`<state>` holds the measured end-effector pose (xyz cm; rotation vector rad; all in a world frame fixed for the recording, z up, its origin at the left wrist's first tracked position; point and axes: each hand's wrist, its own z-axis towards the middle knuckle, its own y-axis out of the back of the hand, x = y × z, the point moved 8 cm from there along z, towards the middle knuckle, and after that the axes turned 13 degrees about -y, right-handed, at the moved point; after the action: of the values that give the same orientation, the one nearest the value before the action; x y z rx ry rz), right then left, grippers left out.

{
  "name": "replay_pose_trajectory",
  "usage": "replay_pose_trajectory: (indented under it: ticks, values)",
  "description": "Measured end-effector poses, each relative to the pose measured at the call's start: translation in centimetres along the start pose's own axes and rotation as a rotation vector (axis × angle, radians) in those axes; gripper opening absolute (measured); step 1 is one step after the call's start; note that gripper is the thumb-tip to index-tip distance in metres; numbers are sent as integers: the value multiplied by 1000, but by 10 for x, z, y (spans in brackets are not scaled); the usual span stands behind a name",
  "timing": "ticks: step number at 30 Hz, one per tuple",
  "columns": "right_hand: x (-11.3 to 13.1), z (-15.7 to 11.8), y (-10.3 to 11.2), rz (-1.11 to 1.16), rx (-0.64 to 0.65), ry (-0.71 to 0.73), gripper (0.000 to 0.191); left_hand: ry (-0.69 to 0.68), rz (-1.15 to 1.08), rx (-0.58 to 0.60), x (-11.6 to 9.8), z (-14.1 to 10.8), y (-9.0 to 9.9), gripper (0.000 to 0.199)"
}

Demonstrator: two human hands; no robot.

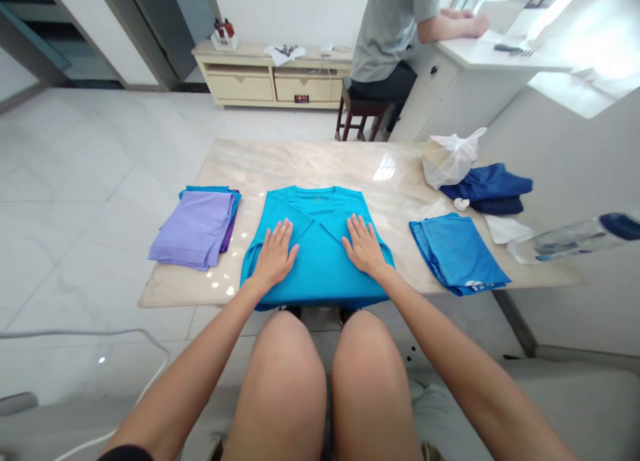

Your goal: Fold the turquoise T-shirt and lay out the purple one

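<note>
Teal shirt lies flat at the near edge of the table, and its bottom hangs a bit over that edge. Two parts of it are turned in toward the middle, but it is wide and not yet a neat stack. The left hand and the right hand press down on it, flat and open, with the fingers spread. They are apart and grab nothing.

Near the left edge of the table sits a purple pile, folded, with some darker cloth under it. Near the right edge sits a blue pile, folded too. Past it, near the far right corner, are a navy cloth and a white bag, and these look less neat.

What is under the hands is hidden. You cannot see how the shirt's bottom ends below the edge, or what is in the bag. A clear bottle is cut off by the right side of the view. Far off, a person sits at a white desk, with the head out of view.
</note>
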<state>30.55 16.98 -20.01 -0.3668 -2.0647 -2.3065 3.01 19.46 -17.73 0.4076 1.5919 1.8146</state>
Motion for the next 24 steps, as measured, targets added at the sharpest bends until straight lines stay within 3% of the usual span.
replay_pose_trajectory:
  ticks: [3,7,11,14,19,24]
  values:
    - [-9,-30,0,-23,108,-67,72,-6,14,110,-8,-41,-4,69]
    - [1,-38,13,-33,194,-7,72,54,55,146,10,-57,14,66]
    - [29,-32,22,-30,178,115,68,153,56,114,32,-60,24,64]
    - [49,-23,19,-18,144,164,65,133,40,44,39,-65,21,62]
    - [61,1,21,53,4,76,53,108,8,-58,44,-71,16,60]
    - [72,16,17,40,10,108,29,88,-30,-88,41,-72,19,61]
